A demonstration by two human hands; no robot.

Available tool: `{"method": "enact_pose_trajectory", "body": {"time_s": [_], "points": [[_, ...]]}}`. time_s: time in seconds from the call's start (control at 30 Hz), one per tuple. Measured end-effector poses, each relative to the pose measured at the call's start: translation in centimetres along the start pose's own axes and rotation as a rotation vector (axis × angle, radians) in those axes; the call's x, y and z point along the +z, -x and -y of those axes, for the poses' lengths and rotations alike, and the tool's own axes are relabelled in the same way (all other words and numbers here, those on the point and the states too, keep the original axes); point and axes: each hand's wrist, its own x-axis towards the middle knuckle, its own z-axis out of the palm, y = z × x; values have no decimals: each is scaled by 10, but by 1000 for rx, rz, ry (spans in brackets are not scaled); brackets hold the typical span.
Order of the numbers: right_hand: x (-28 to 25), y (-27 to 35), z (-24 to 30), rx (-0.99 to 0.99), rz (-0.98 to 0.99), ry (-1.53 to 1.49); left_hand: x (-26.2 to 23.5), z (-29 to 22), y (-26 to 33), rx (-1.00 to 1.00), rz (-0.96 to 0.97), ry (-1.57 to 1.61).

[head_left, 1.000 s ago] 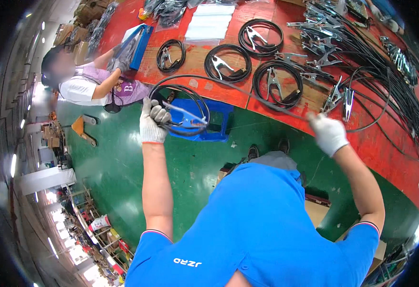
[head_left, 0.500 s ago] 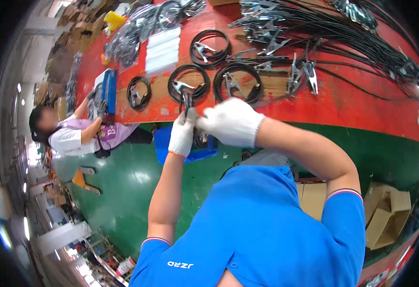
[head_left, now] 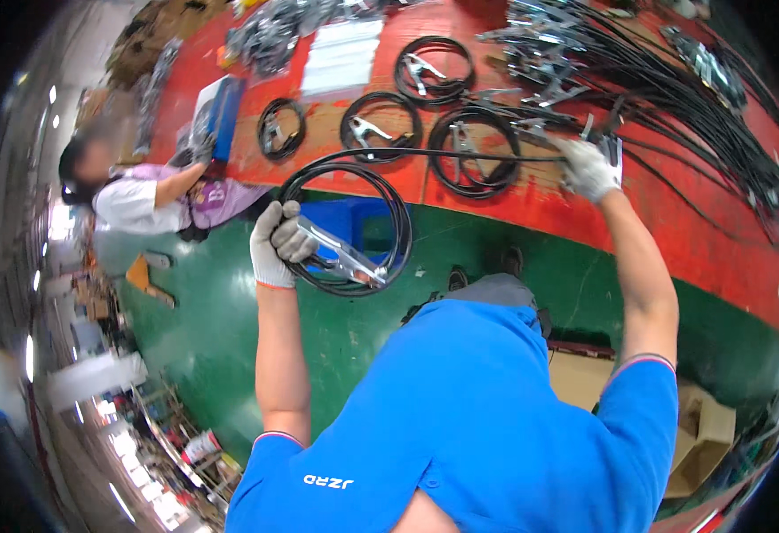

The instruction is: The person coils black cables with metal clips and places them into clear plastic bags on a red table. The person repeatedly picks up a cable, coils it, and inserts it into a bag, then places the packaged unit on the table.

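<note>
Now, live from above the red bench:
Left hand [head_left: 276, 242]: gloved, closed round a metal clamp [head_left: 343, 258] and the black cable coil [head_left: 354, 226] hanging with it, held up over the green floor [head_left: 230, 320].
Right hand [head_left: 589, 169]: gloved, fingers closed on the free run of the same cable, out over the red workbench [head_left: 718, 240].
Cable run: stretched taut from the top of the coil to the right hand, long axis nearly level, left to right across the bench edge.
Key relation: coil well to the left of the right hand; left hand at the coil itself, so by far the nearer one; right hand at the far end of the straight run.
Clamp: slanting down and to the right, handles in the glove, nose across the lower part of the coil.
Beneath the coil: blue bin [head_left: 363, 226], partly hidden.
On the bench behind: three finished coils with clamps [head_left: 474, 151], side by side, just beyond the taut run.
Far right: heap of loose black cables and clamps [head_left: 674, 89], close by the right hand.
Left side: seated person [head_left: 154, 195] at the bench, well apart.
</note>
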Motion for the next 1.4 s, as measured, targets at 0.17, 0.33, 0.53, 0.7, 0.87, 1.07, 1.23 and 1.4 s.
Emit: {"method": "enact_pose_trajectory", "body": {"time_s": [0.17, 0.33, 0.53, 0.7, 0.87, 1.07, 1.23, 1.4], "points": [[-54, -6, 2, -16, -44, -69, -9, -17, 15, 99, -68, 146], [-57, -6, -52, 180, 263, 219, -6, -21, 10, 170, -7, 53], [-37, 4, 11, 142, -71, -124, 0, -12, 4, 172, -174, -114], [-96, -11, 127, -146, 487, 332, 0, -10, 2, 199, -222, -269], [-114, -15, 241, -472, 550, 141, 17, 4, -4, 117, -402, -499], [-117, -30, 303, -701, 614, -49, 43, 34, -12, 95, -446, -542], [-111, -54, 317, -634, 531, -183, 63, 60, -12, 36, -481, -771], [-100, -81, 321, -577, 366, -262, 70, 97, -8, -38, -388, -967]]}}
